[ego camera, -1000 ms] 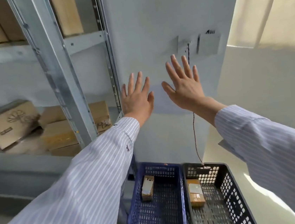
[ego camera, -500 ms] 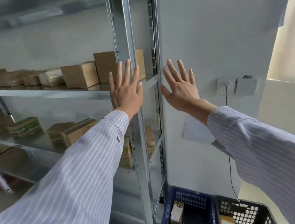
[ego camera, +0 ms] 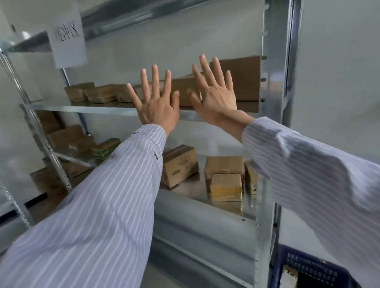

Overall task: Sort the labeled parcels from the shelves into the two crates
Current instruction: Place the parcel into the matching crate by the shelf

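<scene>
Parcels [ego camera: 179, 165] in plenty on the middle and lower shelves [ego camera: 85, 108], unsorted; left hand [ego camera: 156, 105] and right hand [ego camera: 216, 95] raised before the middle tier, fingers spread straight, gripping nothing; blue crate [ego camera: 317, 271] near right, contents mostly hidden; bulk of sorting judged outstanding.

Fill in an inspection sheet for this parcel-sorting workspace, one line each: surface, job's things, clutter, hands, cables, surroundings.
Surface: galvanised metal shelf unit with several shiny levels.
Job's things: brown cardboard parcels on the middle level, more parcels on the level below; blue plastic mesh crate at lower right, partly in view; second crate not in view.
Clutter: nothing seen.
Hands: left hand and right hand both open, fingers spread, raised in front of the middle level, holding nothing.
Cables: nothing seen clearly.
Surroundings: white paper sign with handwriting hanging from the top level; pale wall to the right.
</scene>
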Demonstrator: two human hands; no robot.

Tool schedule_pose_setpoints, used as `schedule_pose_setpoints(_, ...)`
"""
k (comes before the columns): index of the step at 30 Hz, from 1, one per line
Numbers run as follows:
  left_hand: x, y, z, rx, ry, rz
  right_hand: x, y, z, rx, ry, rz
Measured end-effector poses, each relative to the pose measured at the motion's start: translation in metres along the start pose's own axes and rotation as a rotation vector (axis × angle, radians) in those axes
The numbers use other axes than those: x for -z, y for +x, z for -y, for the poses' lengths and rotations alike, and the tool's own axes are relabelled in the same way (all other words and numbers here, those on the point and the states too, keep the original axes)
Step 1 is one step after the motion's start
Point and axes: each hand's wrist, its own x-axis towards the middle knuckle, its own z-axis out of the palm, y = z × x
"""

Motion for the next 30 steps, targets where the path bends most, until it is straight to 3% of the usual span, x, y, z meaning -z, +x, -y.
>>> schedule_pose_setpoints(13, -0.026, 0.076, 0.172, 0.027, 0.084, -0.069, -0.066, 0.126, 0.132, -0.013, 0.07, -0.105)
schedule_pose_setpoints(30, -0.125, 0.171, 0.352, 0.209, 0.126, -0.073, -0.214, 0.26, 0.273, 0.199, 0.104, -0.089)
